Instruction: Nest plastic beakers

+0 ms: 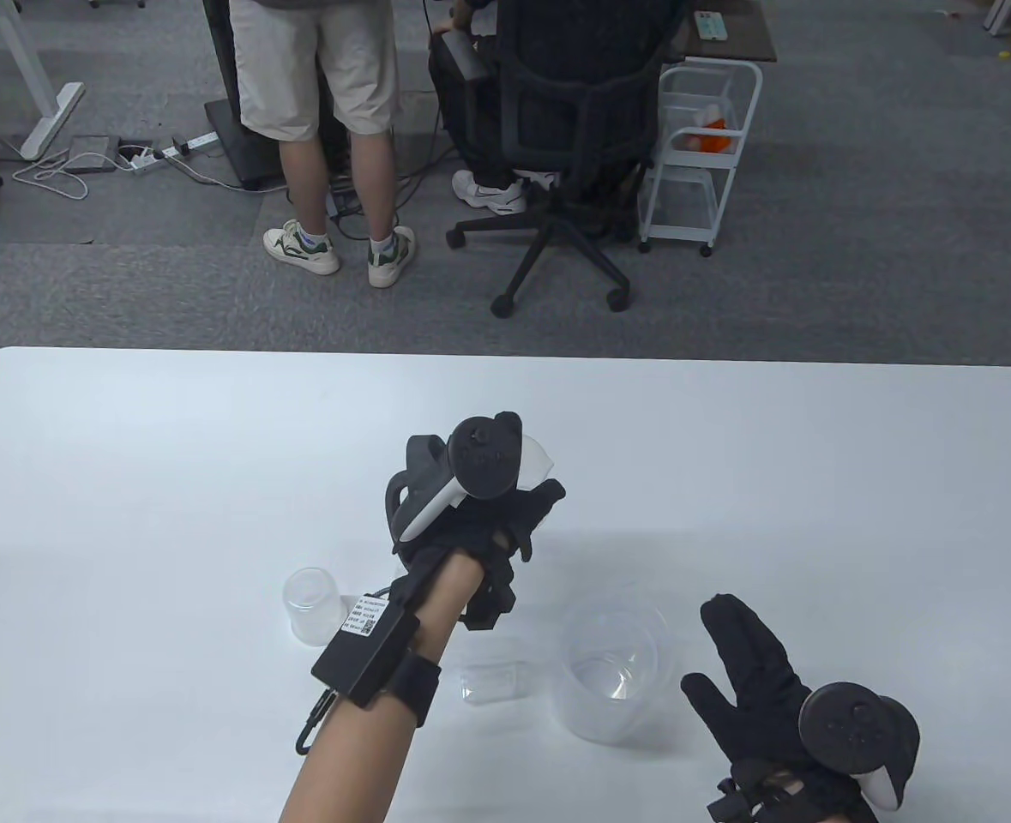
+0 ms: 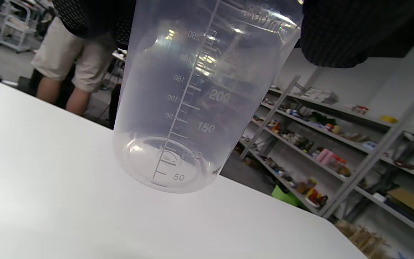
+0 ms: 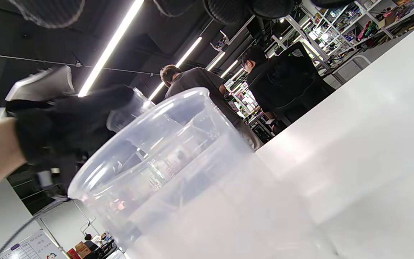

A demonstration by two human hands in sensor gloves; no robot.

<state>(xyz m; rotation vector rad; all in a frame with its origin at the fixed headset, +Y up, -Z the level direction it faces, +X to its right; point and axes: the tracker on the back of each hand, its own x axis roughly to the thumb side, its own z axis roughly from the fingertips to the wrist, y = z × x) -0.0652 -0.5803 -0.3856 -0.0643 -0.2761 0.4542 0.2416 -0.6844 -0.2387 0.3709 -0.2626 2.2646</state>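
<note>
My left hand [image 1: 505, 523] is raised over the middle of the white table [image 1: 128, 480] and grips a clear graduated beaker [image 2: 199, 108] by its rim. The beaker hangs upright a little above the tabletop, and my gloved fingers [image 2: 336, 32] are at its top. In the table view my hand hides it. A large clear beaker [image 1: 616, 677] stands upright and empty near the front; it also shows in the right wrist view [image 3: 178, 172]. My right hand [image 1: 741, 660] is open with its fingers spread, just right of the large beaker.
A small clear beaker [image 1: 312, 604] stands mouth down to the left of my left forearm. Another small clear beaker [image 1: 488, 681] lies on its side between my left wrist and the large beaker. Beyond the table's far edge are a standing person [image 1: 325, 129] and an office chair [image 1: 574, 146].
</note>
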